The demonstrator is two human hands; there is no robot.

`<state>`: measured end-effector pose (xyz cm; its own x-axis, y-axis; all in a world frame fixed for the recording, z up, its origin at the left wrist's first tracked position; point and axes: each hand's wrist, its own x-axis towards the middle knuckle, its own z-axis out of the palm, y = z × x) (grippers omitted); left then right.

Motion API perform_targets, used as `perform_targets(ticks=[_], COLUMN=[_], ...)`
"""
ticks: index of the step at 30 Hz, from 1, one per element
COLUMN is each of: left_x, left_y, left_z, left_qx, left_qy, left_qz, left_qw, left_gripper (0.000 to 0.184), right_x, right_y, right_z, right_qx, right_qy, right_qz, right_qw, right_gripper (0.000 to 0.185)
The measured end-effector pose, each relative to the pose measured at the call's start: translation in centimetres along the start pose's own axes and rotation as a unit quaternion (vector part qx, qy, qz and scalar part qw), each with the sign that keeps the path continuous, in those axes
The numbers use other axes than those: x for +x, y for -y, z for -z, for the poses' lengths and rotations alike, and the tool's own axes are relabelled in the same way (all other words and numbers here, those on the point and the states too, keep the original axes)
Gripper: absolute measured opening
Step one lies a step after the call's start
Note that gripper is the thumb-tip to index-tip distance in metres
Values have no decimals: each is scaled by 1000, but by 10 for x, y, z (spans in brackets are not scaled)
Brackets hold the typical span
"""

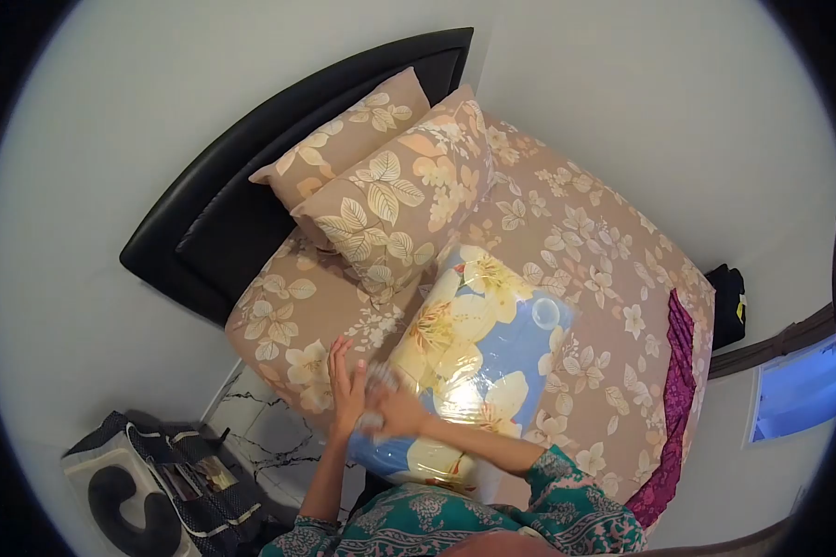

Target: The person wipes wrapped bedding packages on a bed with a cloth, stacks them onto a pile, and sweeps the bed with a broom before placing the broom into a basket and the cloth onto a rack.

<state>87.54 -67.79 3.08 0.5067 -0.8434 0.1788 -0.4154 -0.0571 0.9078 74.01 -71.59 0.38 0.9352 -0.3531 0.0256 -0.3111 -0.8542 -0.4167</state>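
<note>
A pillow-like package in shiny clear plastic [474, 325], blue with large cream flowers, lies on the bed in front of me. My left hand [346, 390] is raised beside its near left edge, fingers stretched upward. Close to its palm, my right hand [398, 411] reaches across the package's near left part, smeared by motion. A pale, see-through, crumpled-looking patch [381, 377] shows between the two hands; it is too blurred to name, and whether the right hand grips it is unclear.
The bed [613, 278] has a brown floral sheet, two matching pillows [395, 190] and a black headboard [204, 195]. Magenta cloth [673, 399] lies along the right edge. At lower left, a dark organiser [195, 473] and a neck pillow [125, 511] stand near the marble-patterned floor [260, 432].
</note>
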Motion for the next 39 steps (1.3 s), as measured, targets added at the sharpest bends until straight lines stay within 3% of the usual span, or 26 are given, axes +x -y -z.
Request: perform_targets(ticks=[2,5,7,10,12,14,18,23,25,28,30,34,36,39], left_x=[18,29,27,14,8,2,2,-2,-4,-4,-4,-2,-4,-10], left_y=[-7,-17,-16,-13,-25,-39,-31,-31,-33,-32,-30,-21,-9,-23], left_z=[0,-11,-23,-58,-85,-108,-137,-139,-141,-144,-144,-143,-140,-140], left_qx=[0,-10,6,30,40,165,252,266,288,287,305,276,247,239], left_qy=[3,11,40,102,134,231,245,236,232,231,227,235,230,228], left_qz=[-25,-40,-59,-92,-110,-137,-194,-227,-230,-237,-240,-227,-203,-198], left_qw=[1000,999,997,990,984,949,916,907,900,899,893,904,919,923], left_gripper=[43,42,43,51,55,59,69,68,67,66,66,75,88,94], right_x=[-8,0,23,46,46,40,-23,-134,-154,-129,-92,-59,-72,-102], right_y=[27,-24,-92,-200,-241,-260,-275,-291,-299,-301,-252,-166,-114,-111], right_z=[4,15,29,63,91,110,121,108,99,87,104,64,44,39], right_qx=[57,23,-56,-166,-161,-114,-31,-57,7,-10,-53,-117,-83,-109], right_qy=[71,-9,23,-137,-173,-183,-199,-223,-295,-284,-286,-252,-245,-253], right_qz=[78,74,-110,-270,-346,-398,-520,-626,-665,-602,-527,-361,-306,-365], right_qw=[993,997,992,939,908,892,830,745,686,746,798,890,916,889], right_gripper=[57,59,61,54,54,54,52,52,52,58,59,66,65,63])
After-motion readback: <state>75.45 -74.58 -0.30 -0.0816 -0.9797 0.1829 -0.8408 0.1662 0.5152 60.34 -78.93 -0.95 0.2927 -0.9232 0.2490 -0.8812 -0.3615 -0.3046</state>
